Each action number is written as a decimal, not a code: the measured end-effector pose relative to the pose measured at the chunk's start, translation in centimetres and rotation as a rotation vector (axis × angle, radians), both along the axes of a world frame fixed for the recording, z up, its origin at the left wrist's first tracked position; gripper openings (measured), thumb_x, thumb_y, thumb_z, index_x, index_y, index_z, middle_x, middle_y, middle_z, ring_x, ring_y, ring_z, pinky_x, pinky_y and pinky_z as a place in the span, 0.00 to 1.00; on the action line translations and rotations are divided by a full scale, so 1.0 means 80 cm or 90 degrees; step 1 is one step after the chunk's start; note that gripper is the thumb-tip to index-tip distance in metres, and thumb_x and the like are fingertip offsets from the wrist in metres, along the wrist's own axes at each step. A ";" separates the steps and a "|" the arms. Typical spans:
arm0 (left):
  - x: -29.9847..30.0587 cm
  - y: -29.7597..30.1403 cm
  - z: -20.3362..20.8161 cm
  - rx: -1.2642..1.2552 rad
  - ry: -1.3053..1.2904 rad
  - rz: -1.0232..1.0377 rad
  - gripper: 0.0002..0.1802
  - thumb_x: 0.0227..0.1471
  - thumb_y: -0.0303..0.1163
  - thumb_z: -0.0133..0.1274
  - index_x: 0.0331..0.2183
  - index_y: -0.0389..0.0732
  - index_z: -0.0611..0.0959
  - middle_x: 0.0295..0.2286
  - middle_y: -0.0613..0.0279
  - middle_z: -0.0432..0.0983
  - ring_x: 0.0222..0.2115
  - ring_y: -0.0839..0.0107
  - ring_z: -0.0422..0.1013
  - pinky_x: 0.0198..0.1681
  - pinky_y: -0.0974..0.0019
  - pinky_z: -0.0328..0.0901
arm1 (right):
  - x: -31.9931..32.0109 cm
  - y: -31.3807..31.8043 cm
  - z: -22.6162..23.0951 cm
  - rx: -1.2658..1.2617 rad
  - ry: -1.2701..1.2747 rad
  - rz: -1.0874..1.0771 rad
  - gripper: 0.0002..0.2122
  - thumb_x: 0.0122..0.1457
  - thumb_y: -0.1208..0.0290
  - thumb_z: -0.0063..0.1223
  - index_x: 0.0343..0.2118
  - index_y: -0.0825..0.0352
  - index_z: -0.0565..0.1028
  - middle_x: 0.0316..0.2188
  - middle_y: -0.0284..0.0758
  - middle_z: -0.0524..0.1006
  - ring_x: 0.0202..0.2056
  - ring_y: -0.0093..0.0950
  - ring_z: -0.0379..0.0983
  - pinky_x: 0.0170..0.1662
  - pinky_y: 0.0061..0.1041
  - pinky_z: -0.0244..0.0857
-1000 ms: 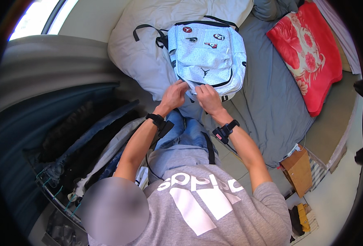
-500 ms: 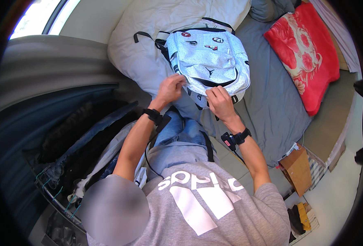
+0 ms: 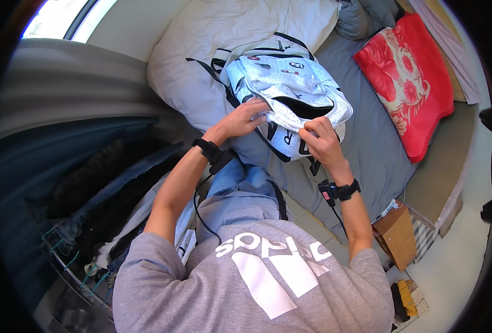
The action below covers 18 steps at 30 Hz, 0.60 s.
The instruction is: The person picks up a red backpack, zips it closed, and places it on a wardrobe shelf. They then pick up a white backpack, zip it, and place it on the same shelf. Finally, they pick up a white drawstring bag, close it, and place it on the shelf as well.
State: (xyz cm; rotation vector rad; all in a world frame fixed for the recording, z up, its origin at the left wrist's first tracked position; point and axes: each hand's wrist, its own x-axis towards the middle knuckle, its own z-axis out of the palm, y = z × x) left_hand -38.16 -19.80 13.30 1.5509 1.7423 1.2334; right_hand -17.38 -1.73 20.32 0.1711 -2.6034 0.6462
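A light blue-and-white speckled backpack (image 3: 282, 77) lies on the bed, with small coloured patches on its upper front. Its front pocket gapes, showing a dark inside (image 3: 307, 109). At the near left corner of that pocket, my left hand (image 3: 247, 117) has its fingers closed on the edge; the fingertips are partly hidden by the fabric. My right hand (image 3: 324, 143) pinches the near edge of the same pocket, right of its middle. Whether a zipper pull is between those fingers, I cannot tell. A black strap (image 3: 207, 69) trails off the backpack's left side.
Beneath the backpack are a pale quilt (image 3: 187, 77) and a grey bed sheet (image 3: 371, 150). A red floral pillow (image 3: 407, 77) lies at the right. Clothes hang on a rack (image 3: 71, 272) at the lower left. A cardboard box (image 3: 396, 236) stands beside the bed's near right corner.
The front pocket gapes wider, and the backpack's near end has shifted right and toward me. My right hand moved right with the pocket edge; my left hand moved slightly right.
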 end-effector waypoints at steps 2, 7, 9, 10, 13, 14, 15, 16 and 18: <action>-0.003 0.001 0.001 -0.080 -0.040 -0.021 0.14 0.52 0.22 0.56 0.42 0.35 0.79 0.40 0.51 0.74 0.41 0.52 0.72 0.46 0.58 0.67 | 0.001 0.001 0.003 0.019 -0.018 -0.009 0.13 0.42 0.83 0.55 0.34 0.65 0.77 0.34 0.31 0.72 0.37 0.33 0.69 0.39 0.32 0.64; -0.004 0.010 0.014 -0.041 0.023 -0.005 0.12 0.45 0.21 0.60 0.37 0.34 0.82 0.36 0.52 0.76 0.40 0.52 0.73 0.44 0.56 0.68 | -0.005 -0.009 0.001 0.096 -0.097 -0.074 0.12 0.46 0.80 0.56 0.36 0.62 0.80 0.33 0.29 0.71 0.36 0.30 0.67 0.38 0.30 0.62; -0.003 0.014 0.024 -0.059 0.018 -0.004 0.11 0.46 0.22 0.60 0.36 0.35 0.84 0.36 0.51 0.77 0.39 0.52 0.73 0.44 0.56 0.69 | -0.009 -0.014 -0.002 0.107 -0.083 -0.074 0.13 0.47 0.78 0.56 0.37 0.60 0.81 0.33 0.28 0.71 0.36 0.29 0.66 0.37 0.30 0.61; -0.003 0.016 0.028 -0.066 0.004 -0.006 0.11 0.46 0.24 0.60 0.36 0.35 0.84 0.36 0.51 0.78 0.38 0.51 0.74 0.43 0.56 0.69 | -0.010 -0.015 -0.003 0.111 -0.086 -0.075 0.13 0.48 0.77 0.57 0.38 0.59 0.81 0.32 0.28 0.70 0.35 0.28 0.66 0.37 0.29 0.61; -0.005 0.022 0.035 -0.098 -0.046 -0.005 0.13 0.47 0.32 0.62 0.34 0.35 0.86 0.33 0.51 0.80 0.33 0.50 0.76 0.38 0.56 0.70 | -0.012 -0.014 -0.005 0.104 -0.065 -0.076 0.12 0.48 0.76 0.58 0.37 0.59 0.81 0.31 0.27 0.70 0.34 0.28 0.66 0.36 0.29 0.61; -0.004 0.024 0.035 -0.113 -0.048 -0.003 0.11 0.47 0.32 0.62 0.33 0.35 0.86 0.31 0.51 0.80 0.32 0.51 0.76 0.37 0.56 0.70 | -0.012 -0.014 -0.006 0.102 -0.067 -0.070 0.12 0.48 0.76 0.57 0.37 0.60 0.81 0.31 0.27 0.69 0.34 0.28 0.66 0.36 0.29 0.61; -0.002 0.028 0.033 -0.128 -0.046 0.010 0.10 0.47 0.32 0.62 0.32 0.36 0.86 0.30 0.52 0.80 0.31 0.52 0.76 0.36 0.57 0.70 | -0.012 -0.012 -0.007 0.093 -0.079 -0.070 0.12 0.48 0.75 0.58 0.37 0.60 0.81 0.32 0.28 0.70 0.35 0.29 0.66 0.37 0.30 0.61; 0.000 0.031 0.030 -0.128 -0.044 0.019 0.09 0.47 0.32 0.62 0.31 0.36 0.86 0.28 0.52 0.80 0.30 0.53 0.76 0.35 0.57 0.70 | -0.012 -0.012 -0.008 0.086 -0.093 -0.063 0.12 0.48 0.74 0.59 0.38 0.61 0.80 0.32 0.29 0.70 0.35 0.30 0.67 0.37 0.31 0.62; 0.005 0.035 0.024 -0.120 -0.041 0.027 0.08 0.47 0.32 0.62 0.29 0.37 0.86 0.26 0.54 0.80 0.29 0.54 0.76 0.34 0.57 0.70 | -0.015 -0.013 -0.010 0.038 -0.115 -0.067 0.12 0.48 0.72 0.61 0.39 0.63 0.79 0.33 0.31 0.71 0.36 0.32 0.68 0.38 0.33 0.64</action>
